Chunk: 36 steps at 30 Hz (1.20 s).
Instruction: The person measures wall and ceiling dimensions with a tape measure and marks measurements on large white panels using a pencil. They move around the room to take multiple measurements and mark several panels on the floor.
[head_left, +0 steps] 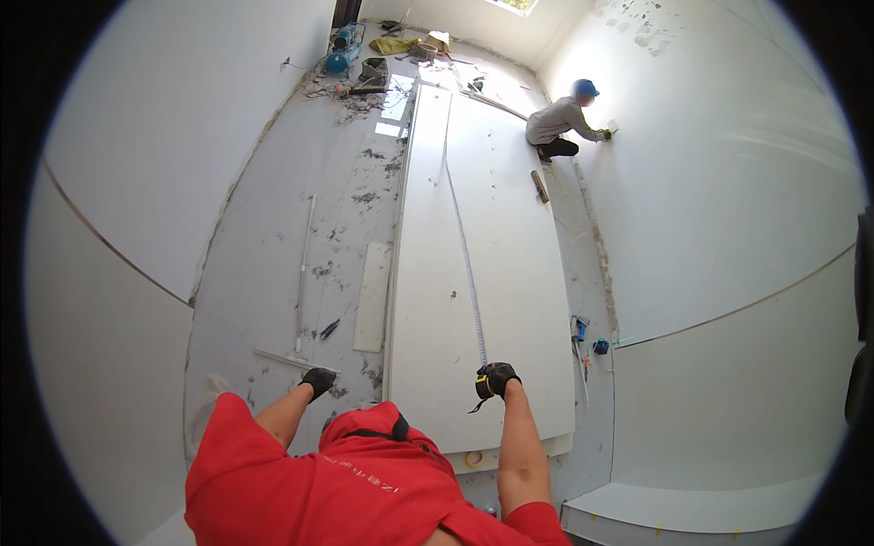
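The right hand (503, 376) grips the tape measure (483, 388), its blade (468, 264) running lengthwise toward the white board's (523, 273) far edge. Left hand's (319, 383) fingers, I can't tell.

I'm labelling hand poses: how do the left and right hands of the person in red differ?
The right hand grips a tape measure, its blade drawn out; the left hand shows none. The right hand is over the white panel; the left hand is left of it, over the floor. Both are gloved in black.
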Tool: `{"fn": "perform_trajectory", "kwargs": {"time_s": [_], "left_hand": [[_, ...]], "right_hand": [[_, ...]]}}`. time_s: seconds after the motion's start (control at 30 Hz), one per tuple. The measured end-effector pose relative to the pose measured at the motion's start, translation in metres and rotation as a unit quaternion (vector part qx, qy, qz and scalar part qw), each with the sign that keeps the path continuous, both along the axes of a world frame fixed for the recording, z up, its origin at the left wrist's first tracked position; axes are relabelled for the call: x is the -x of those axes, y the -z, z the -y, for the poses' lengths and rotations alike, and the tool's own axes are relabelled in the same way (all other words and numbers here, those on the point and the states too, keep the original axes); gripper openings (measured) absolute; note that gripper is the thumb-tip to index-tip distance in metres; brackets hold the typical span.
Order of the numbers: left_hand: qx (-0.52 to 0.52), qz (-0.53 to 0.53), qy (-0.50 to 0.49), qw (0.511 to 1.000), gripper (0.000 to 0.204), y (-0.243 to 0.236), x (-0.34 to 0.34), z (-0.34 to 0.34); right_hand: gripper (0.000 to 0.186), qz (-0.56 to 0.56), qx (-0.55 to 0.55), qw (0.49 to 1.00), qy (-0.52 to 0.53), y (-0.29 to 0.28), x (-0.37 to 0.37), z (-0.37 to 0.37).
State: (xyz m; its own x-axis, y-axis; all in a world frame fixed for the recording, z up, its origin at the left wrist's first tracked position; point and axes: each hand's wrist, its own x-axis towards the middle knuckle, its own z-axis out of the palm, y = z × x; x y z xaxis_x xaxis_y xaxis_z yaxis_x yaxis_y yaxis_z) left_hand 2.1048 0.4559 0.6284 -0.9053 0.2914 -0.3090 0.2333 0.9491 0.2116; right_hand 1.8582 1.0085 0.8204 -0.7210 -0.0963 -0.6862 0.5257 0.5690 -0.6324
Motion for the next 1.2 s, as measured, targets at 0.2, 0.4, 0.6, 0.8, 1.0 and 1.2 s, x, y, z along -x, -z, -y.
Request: {"fn": "perform_trajectory", "kwargs": {"time_s": [0.2,0.4,0.6,0.8,1.0,1.2], "left_hand": [[0.036,0.063,-0.001,0.997,0.031,-0.015,-0.009,0.006],[0.093,0.091,0.0,0.992,0.027,-0.029,-0.033,0.042],[0.073,0.069,0.008,0.995,0.024,-0.04,-0.028,0.027],[0.041,0.048,0.01,0.998,0.023,-0.034,-0.017,0.017],[-0.001,0.029,0.08,0.996,0.023,-0.026,0.047,-0.063],[0.012,0.053,0.089,0.995,0.025,-0.032,0.039,-0.093]], "right_hand": [[0.017,-0.018,-0.014,1.0,0.006,0.021,0.003,-0.024],[0.017,-0.034,-0.013,0.999,-0.029,0.043,0.017,-0.016],[0.023,-0.016,-0.021,1.0,0.001,0.063,0.023,-0.034],[0.026,-0.074,-0.117,0.973,-0.184,0.086,0.025,-0.033],[0.031,-0.079,-0.188,0.967,-0.154,0.123,0.04,-0.134],[0.032,-0.058,-0.195,0.975,-0.085,0.121,0.027,-0.146]]}}
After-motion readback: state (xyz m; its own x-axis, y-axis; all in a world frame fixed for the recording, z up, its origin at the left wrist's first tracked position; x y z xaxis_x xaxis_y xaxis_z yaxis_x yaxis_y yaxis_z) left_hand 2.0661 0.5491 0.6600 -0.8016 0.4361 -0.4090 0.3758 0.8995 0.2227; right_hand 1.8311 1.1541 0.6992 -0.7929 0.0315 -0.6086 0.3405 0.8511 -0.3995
